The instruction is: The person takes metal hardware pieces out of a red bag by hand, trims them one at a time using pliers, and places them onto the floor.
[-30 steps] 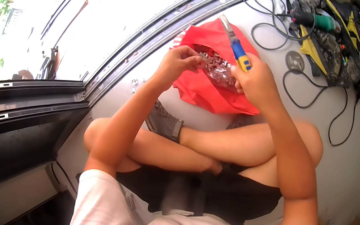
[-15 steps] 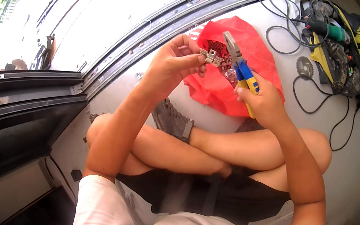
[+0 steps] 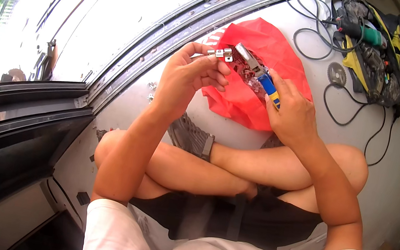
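Note:
Between the thumb and fingers of my left hand (image 3: 192,70) is a small silvery metal bracket (image 3: 221,53), raised over the left side of a red bag (image 3: 245,109). My right hand (image 3: 290,111) is closed around the blue and yellow handles of a pair of pliers (image 3: 269,88). The pliers' steel head points up and left, a short gap from the bracket. Under both hands the bag lies spread on the floor, with many small reddish and clear-wrapped pieces (image 3: 245,72) inside.
To the right, a black and yellow tool bag (image 3: 353,61) carries a green power tool (image 3: 372,36) with a loose black cord. A round saw blade (image 3: 337,73) lies beside it. Dark metal door tracks (image 3: 174,27) run along the left. My crossed legs (image 3: 256,170) are in front.
My left hand has shifted slightly left and turned the bracket. The pliers have tilted lower and further left, and my right hand has rolled so its back shows more.

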Motion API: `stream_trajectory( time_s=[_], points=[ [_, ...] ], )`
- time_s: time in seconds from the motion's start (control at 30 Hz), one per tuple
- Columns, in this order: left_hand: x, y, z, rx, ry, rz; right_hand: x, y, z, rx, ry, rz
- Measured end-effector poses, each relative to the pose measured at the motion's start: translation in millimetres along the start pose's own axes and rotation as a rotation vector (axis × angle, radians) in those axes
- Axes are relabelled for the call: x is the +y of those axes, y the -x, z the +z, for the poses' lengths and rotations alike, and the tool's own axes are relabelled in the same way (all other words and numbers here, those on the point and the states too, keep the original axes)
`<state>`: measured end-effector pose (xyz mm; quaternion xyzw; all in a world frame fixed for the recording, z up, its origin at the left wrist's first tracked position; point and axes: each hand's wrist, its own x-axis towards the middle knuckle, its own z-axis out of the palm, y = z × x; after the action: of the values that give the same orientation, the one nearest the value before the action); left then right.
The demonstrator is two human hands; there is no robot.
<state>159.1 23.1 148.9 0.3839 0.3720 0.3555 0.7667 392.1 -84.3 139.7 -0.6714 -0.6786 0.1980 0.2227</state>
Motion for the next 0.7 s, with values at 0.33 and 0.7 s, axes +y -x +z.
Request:
stream_trajectory(
  time_s=[0.33,0.7],
  points=[
    [-5,2,7,0.094,-0.14,0.11,-6,3,-1,0.081,0.288,-0.083],
    [-15,10,12,0.141,-0.298,0.292,-4,3,7,0.169,0.396,-0.145]
  ],
)
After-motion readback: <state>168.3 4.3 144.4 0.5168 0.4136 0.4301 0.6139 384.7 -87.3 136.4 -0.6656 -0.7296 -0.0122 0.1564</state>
